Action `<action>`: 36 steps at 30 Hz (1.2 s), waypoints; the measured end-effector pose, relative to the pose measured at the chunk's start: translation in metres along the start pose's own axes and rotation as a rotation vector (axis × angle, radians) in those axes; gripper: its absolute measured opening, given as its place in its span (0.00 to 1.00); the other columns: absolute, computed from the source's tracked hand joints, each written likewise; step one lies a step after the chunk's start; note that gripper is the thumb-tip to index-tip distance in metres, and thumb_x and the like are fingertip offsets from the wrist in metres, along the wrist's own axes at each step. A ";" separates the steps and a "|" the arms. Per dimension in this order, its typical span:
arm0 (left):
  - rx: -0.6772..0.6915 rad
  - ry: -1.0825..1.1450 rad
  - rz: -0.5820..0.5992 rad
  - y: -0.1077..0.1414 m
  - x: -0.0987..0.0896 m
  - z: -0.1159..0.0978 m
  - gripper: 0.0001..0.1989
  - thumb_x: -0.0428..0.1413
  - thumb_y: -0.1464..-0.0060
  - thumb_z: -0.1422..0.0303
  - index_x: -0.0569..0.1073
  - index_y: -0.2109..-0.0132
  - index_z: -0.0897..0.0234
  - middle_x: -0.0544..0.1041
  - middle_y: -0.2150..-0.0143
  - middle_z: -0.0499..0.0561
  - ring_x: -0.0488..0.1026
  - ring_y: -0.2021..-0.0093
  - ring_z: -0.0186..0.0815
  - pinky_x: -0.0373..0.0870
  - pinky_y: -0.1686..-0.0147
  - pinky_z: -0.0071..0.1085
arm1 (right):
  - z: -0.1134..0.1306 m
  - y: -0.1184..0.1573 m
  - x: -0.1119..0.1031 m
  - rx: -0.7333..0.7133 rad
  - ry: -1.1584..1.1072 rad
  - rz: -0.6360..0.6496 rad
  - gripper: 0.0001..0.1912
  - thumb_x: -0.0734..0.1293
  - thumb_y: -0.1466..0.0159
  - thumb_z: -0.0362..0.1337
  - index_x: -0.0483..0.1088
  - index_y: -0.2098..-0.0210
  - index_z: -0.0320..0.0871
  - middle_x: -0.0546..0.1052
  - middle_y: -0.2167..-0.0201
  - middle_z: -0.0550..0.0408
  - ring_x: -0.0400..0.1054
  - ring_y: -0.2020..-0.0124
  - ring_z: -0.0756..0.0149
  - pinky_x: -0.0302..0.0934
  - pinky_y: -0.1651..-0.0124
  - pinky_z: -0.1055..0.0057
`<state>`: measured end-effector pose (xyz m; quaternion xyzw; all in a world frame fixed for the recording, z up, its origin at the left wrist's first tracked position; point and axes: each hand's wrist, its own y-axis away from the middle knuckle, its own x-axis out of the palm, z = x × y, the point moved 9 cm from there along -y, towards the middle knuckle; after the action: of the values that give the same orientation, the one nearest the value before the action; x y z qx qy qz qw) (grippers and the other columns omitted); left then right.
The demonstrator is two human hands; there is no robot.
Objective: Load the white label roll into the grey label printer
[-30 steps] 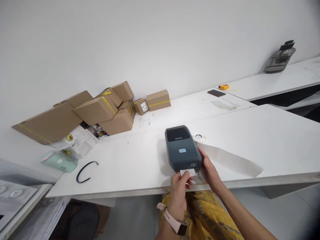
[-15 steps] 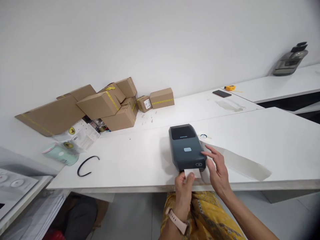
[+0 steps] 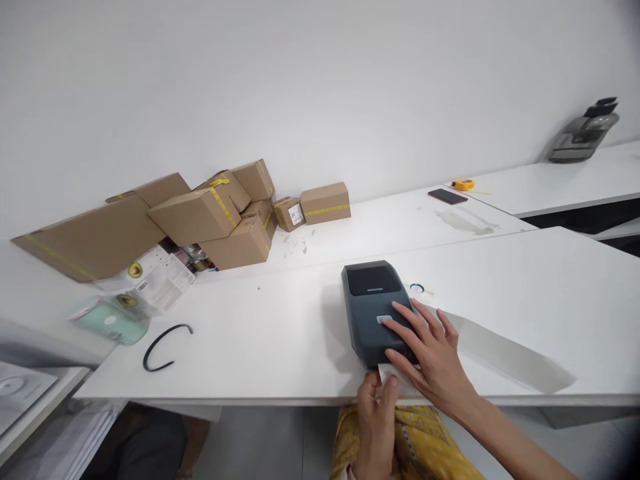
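A dark blue-grey label printer [image 3: 363, 317] with a glossy black window and a light blue button rests near the front edge of the white table. White paper [image 3: 387, 371] sticks out of its near end, partly covered by my fingers. My left hand [image 3: 377, 410] pinches this paper between thumb and fingers, just below the printer. Over the printer's right side lies my right hand [image 3: 433, 347], fingers spread, one fingertip at the light blue button. To the right, a long white paper strip [image 3: 515, 353] stretches across the table.
Cardboard boxes [image 3: 200, 217] with yellow tape are piled at the back left. Nearby are a mint green cylinder [image 3: 113, 322] and a black curved band [image 3: 150, 347]. Farther right lie a phone [image 3: 447, 196], a yellow tape measure [image 3: 463, 185] and a dark transparent bottle [image 3: 580, 137].
My right hand has moved from the printer's right edge onto its top, fingers now spread across it. My left hand keeps its pinch on the paper. The view has shifted slightly.
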<state>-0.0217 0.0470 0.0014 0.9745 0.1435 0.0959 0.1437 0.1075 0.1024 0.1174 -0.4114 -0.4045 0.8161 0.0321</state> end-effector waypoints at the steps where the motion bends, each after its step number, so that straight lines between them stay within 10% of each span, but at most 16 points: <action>1: 0.008 -0.024 -0.030 0.001 -0.007 0.000 0.24 0.62 0.54 0.44 0.78 0.63 0.62 0.78 0.62 0.53 0.70 0.58 0.43 0.66 0.55 0.34 | -0.005 0.005 -0.001 0.048 -0.070 0.000 0.22 0.64 0.32 0.45 0.65 0.39 0.55 0.66 0.34 0.49 0.53 0.31 0.42 0.44 0.34 0.41; 9: 0.398 -0.041 -0.335 -0.017 -0.064 -0.078 0.20 0.52 0.40 0.49 0.75 0.62 0.60 0.77 0.58 0.53 0.72 0.56 0.41 0.67 0.53 0.34 | -0.081 0.023 -0.013 0.605 -0.517 -0.164 0.30 0.54 0.29 0.55 0.52 0.30 0.59 0.57 0.28 0.53 0.58 0.33 0.44 0.53 0.33 0.44; 16: 0.420 -0.110 -0.188 -0.097 -0.031 -0.129 0.15 0.54 0.42 0.60 0.74 0.51 0.60 0.76 0.49 0.55 0.70 0.46 0.42 0.66 0.47 0.36 | -0.074 -0.076 -0.018 0.364 -0.507 -0.114 0.35 0.50 0.30 0.61 0.49 0.28 0.58 0.52 0.26 0.55 0.52 0.30 0.47 0.50 0.30 0.49; 30: 0.390 -0.191 -0.030 -0.147 0.015 -0.125 0.30 0.65 0.53 0.63 0.71 0.42 0.62 0.77 0.44 0.61 0.72 0.43 0.48 0.68 0.47 0.36 | -0.108 -0.224 0.001 0.517 -0.579 -0.170 0.42 0.45 0.32 0.66 0.78 0.58 0.42 0.81 0.61 0.47 0.73 0.54 0.49 0.65 0.49 0.54; 36: 0.392 -0.219 -0.041 -0.149 0.012 -0.121 0.30 0.65 0.52 0.64 0.71 0.42 0.60 0.77 0.43 0.58 0.73 0.43 0.47 0.68 0.46 0.37 | -0.086 -0.177 -0.050 0.305 -0.365 -0.588 0.22 0.53 0.27 0.52 0.70 0.49 0.47 0.76 0.49 0.47 0.70 0.48 0.55 0.63 0.46 0.57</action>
<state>-0.0751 0.2176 0.0712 0.9852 0.1628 -0.0431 -0.0319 0.1512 0.2563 0.2426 -0.1159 -0.3781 0.8829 0.2532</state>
